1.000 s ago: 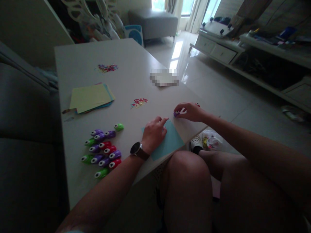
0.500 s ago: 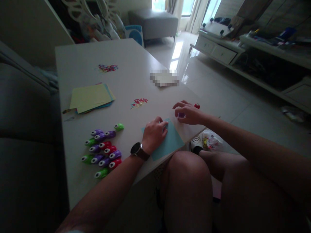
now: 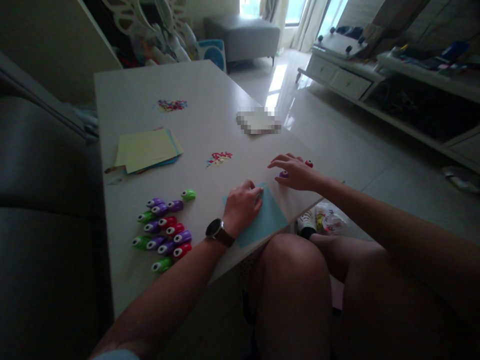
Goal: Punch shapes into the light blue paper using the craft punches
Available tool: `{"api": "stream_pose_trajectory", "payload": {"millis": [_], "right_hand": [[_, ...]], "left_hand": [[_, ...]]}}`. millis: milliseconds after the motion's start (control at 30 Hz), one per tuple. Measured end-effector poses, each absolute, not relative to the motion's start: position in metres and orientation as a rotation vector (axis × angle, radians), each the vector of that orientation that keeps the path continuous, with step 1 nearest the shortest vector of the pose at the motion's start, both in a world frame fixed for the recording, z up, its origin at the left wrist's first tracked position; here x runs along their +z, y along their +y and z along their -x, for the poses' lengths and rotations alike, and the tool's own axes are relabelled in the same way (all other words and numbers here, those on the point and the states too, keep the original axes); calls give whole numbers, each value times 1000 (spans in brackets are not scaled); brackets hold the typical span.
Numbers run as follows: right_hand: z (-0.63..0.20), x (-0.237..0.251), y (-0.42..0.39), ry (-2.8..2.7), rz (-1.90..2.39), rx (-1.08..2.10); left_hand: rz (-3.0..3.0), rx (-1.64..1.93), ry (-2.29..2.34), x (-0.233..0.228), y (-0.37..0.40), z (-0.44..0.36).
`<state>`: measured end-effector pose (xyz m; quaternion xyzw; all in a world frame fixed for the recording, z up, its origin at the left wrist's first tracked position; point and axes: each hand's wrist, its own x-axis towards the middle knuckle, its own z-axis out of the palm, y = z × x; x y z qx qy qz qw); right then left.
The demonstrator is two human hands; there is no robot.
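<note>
A light-blue paper sheet (image 3: 268, 217) lies at the near edge of the table. My left hand (image 3: 243, 202), with a watch (image 3: 214, 228) on its wrist, rests on it, fingers curled in against the sheet near its far corner. Partly hidden under my right hand (image 3: 292, 171) is a purple paper punch (image 3: 284, 174) on the tabletop. The right hand's fingers are apart and stretched over it, gripping nothing. Just beyond that hand, a red paper punch (image 3: 309, 163) shows. Several green, purple and red paper punches (image 3: 165, 247) are grouped left of my left forearm.
Stacked coloured paper (image 3: 146, 150) lies at the left of the white table (image 3: 195, 130). Small punched bits (image 3: 220, 158) form a pile mid-table, with another colourful pile (image 3: 171, 105) farther back. A blurred-out pale item (image 3: 258, 121) lies near the right edge. My knees are below the near edge.
My right hand's fingers have loosened and spread, and the purple punch beneath them now shows its white end. The left hand stays on the paper. The view has shifted slightly.
</note>
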<state>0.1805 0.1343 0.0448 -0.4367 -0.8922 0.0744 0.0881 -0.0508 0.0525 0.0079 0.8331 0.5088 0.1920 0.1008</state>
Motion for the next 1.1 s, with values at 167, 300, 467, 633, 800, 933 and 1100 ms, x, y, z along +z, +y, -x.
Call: {"api": "stream_pose_trajectory", "payload": {"millis": [167, 300, 467, 633, 800, 933, 1100], "right_hand": [[-199, 47, 140, -2707, 1286, 252], [-210, 52, 142, -2709, 1344, 280], [-232, 70, 146, -2712, 1430, 208], [-269, 87, 150, -2512, 1589, 187], [-296, 84, 148, -2241, 2023, 256], [-305, 75, 149, -2161, 2180, 377], [-305, 68, 151, -2144, 2179, 596]], "left_hand": [[-2450, 566, 1501, 7, 52, 51], [-2447, 568, 1499, 7, 52, 52], [-2441, 559, 1509, 8, 52, 51], [-2444, 557, 1503, 9, 52, 52], [-2446, 566, 1500, 9, 52, 51], [-2439, 560, 1507, 9, 52, 51], [-2437, 558, 1496, 9, 52, 51]]}}
